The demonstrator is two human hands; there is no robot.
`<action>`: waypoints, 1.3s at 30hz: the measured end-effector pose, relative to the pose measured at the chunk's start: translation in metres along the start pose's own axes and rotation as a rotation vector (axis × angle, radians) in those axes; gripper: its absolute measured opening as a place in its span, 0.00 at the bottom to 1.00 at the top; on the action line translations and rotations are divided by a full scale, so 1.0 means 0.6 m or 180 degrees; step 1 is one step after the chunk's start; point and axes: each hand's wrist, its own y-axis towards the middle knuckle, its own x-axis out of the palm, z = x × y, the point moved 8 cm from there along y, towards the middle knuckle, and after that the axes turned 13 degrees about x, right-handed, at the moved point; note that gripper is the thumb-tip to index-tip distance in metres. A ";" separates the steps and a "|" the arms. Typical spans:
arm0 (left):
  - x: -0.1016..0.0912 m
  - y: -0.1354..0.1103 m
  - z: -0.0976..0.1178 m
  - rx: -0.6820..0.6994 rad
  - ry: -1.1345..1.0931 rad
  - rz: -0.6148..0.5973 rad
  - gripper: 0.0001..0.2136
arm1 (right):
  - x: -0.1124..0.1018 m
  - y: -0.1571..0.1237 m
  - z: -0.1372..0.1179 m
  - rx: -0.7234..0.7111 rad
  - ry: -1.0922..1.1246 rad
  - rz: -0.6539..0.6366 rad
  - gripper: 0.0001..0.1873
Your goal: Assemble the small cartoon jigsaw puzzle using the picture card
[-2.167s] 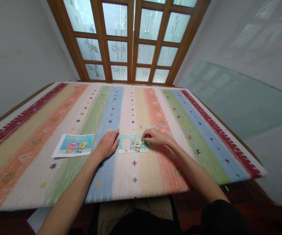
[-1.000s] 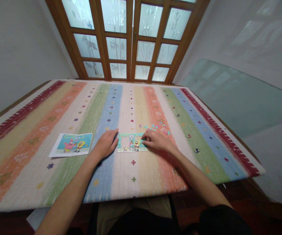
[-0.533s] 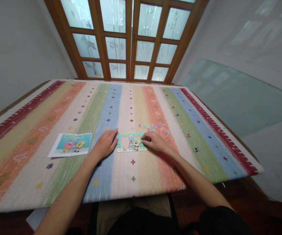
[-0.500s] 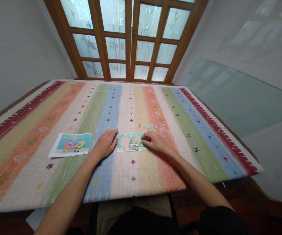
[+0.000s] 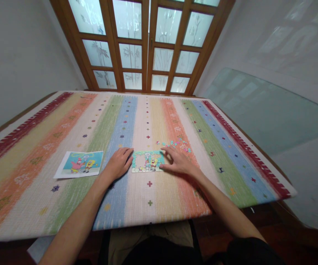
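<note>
A partly assembled jigsaw puzzle (image 5: 153, 164) lies flat before me, with a yellow cartoon figure on its right half and a bare gap on its left. At its left edge rests my left hand (image 5: 119, 162), fingers stretched forward and nothing in it. My right hand (image 5: 177, 161) is at the puzzle's right edge, thumb and fingers apart with nothing seen between them. Loose puzzle pieces (image 5: 179, 142) in turquoise and pink lie scattered just beyond the right hand.
A printed reference picture (image 5: 81, 163) of cartoon figures lies left of my left hand. The striped tablecloth (image 5: 150, 195) covers the table. Wooden doors with frosted panes (image 5: 132, 54) stand beyond the far edge, and a glass panel (image 5: 266, 103) leans at the wall.
My right thumb and fingers have spread apart from a pinch over the puzzle's right side. My left hand stays nearly where it was.
</note>
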 end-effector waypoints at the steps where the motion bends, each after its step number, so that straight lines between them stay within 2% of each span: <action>1: -0.001 0.000 0.001 0.0011 -0.0006 0.0008 0.16 | 0.000 -0.003 0.000 -0.0012 0.0020 0.0004 0.38; 5: -0.003 0.000 0.003 0.0072 -0.0040 0.0045 0.15 | 0.006 -0.010 0.010 0.0066 0.0036 -0.0030 0.50; 10: -0.001 0.000 0.002 0.0104 0.0009 0.0044 0.15 | 0.017 -0.009 0.020 0.0064 -0.0026 -0.0155 0.54; 39: -0.002 0.001 0.000 0.0024 -0.0066 0.0098 0.15 | 0.014 -0.012 0.014 0.0246 0.0064 -0.0247 0.54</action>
